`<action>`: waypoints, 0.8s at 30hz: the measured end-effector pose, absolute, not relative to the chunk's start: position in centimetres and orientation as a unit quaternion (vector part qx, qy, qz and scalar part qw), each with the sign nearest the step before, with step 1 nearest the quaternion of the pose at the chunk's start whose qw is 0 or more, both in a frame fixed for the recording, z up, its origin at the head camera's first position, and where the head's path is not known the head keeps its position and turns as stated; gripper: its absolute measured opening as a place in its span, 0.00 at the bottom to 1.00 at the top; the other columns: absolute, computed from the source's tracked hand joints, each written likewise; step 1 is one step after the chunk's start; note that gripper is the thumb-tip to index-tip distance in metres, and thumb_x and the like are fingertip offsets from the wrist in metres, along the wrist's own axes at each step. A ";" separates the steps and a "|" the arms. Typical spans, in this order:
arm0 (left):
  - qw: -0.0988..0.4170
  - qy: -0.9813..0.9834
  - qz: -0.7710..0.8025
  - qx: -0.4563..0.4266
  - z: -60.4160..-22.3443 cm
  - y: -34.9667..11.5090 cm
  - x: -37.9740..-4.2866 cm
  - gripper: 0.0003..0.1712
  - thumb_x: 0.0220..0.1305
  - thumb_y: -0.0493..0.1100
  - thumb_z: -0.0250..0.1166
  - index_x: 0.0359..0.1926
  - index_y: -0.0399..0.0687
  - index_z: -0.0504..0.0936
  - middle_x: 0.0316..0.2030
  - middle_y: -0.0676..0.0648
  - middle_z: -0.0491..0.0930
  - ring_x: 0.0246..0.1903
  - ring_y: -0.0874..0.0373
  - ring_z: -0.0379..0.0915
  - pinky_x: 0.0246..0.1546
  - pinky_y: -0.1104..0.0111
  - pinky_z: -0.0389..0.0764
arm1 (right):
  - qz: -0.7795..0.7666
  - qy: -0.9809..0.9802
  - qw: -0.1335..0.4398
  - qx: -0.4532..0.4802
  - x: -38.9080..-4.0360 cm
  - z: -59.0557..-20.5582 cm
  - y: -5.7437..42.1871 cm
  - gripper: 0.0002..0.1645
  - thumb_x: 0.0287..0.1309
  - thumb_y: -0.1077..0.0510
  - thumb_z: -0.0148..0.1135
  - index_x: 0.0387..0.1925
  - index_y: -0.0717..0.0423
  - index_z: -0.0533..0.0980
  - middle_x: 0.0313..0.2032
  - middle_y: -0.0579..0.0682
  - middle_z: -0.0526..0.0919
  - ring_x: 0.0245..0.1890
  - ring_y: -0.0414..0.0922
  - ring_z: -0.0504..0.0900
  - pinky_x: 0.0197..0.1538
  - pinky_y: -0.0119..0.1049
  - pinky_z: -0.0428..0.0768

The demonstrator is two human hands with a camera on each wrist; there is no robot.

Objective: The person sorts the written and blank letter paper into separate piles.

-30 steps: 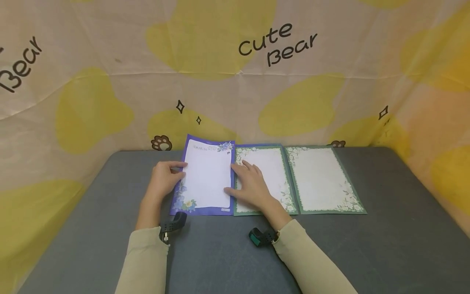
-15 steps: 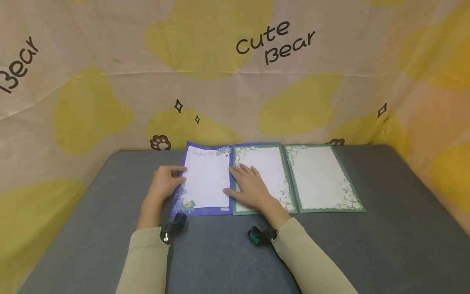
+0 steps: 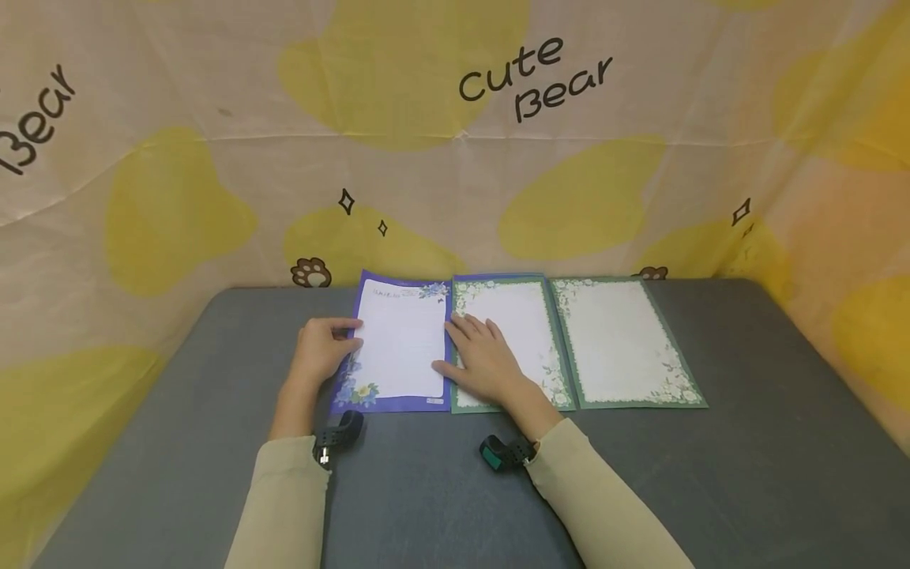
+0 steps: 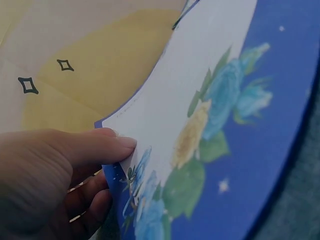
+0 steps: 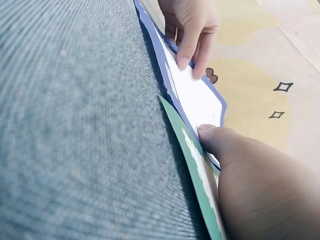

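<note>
the blue-bordered sheet [image 3: 401,340] has its far edge lower than a second ago, nearly level with the middle green-bordered sheet [image 3: 508,304] to its right, so the two look closer to lined up. it is at the left end of the row on the grey table [image 3: 405,490], its left part bowed upward. the left hand [image 3: 320,350] pinches that left edge, thumb on top. the right hand [image 3: 486,362] has its fingers spread, gripping nothing, tips at the sheet's right edge.
</note>
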State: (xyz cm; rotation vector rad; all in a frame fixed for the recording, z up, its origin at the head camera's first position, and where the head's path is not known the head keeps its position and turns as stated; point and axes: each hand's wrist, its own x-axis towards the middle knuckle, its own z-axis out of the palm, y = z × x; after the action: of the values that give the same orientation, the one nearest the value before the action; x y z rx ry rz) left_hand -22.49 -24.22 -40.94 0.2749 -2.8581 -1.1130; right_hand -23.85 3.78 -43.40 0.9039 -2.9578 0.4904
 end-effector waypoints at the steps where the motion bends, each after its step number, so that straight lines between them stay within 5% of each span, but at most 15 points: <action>1: 0.033 -0.928 -0.361 0.090 -41.0 -24.2 -22.5 0.20 0.64 0.38 0.68 0.58 0.39 0.84 0.53 0.31 0.83 0.42 0.46 0.79 0.42 0.60 0.82 | 0.156 -0.945 0.006 0.289 -23.9 -43.4 3.8 0.45 0.70 0.31 0.49 0.77 0.53 0.60 0.79 0.53 0.58 0.80 0.53 0.54 0.81 0.57 0.49; 7: 0.039 -0.943 -0.322 0.078 -41.0 -23.8 -22.6 0.24 0.66 0.42 0.67 0.61 0.40 0.82 0.61 0.32 0.78 0.55 0.39 0.76 0.57 0.47 0.79 | 0.147 -0.946 0.004 0.288 -23.9 -43.4 4.0 0.46 0.70 0.30 0.48 0.77 0.52 0.60 0.79 0.52 0.58 0.80 0.53 0.54 0.81 0.57 0.50; 12: 0.032 -0.970 -0.243 0.009 -40.8 -22.3 -22.9 0.34 0.65 0.53 0.66 0.68 0.43 0.75 0.76 0.36 0.60 0.75 0.33 0.52 0.73 0.36 0.57 | 0.145 -0.948 0.007 0.284 -24.0 -43.3 4.1 0.46 0.70 0.29 0.48 0.77 0.52 0.60 0.79 0.52 0.59 0.80 0.53 0.54 0.81 0.57 0.50; 18: -0.017 -0.969 -0.237 -0.070 -41.9 -19.5 -23.6 0.47 0.65 0.65 0.62 0.77 0.47 0.62 0.80 0.38 0.50 0.80 0.37 0.35 0.78 0.39 0.40 | 0.169 -0.946 0.023 0.277 -24.1 -43.3 4.1 0.44 0.69 0.30 0.50 0.75 0.53 0.63 0.77 0.53 0.62 0.79 0.53 0.57 0.80 0.57 0.53; 24: -0.016 -0.973 -0.216 -0.076 -42.9 -19.1 -23.5 0.48 0.62 0.66 0.63 0.76 0.48 0.63 0.80 0.36 0.48 0.80 0.35 0.36 0.78 0.38 0.35 | 0.254 -0.927 0.075 0.267 -24.0 -43.3 3.9 0.39 0.69 0.36 0.55 0.70 0.55 0.70 0.72 0.56 0.70 0.75 0.55 0.66 0.77 0.54 0.62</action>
State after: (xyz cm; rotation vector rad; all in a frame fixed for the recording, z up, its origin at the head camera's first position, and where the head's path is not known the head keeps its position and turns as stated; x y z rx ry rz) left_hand -23.46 -19.08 -42.86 -0.2412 -3.0889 -0.6848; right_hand -23.97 3.87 -43.34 0.7999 -2.7797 0.7612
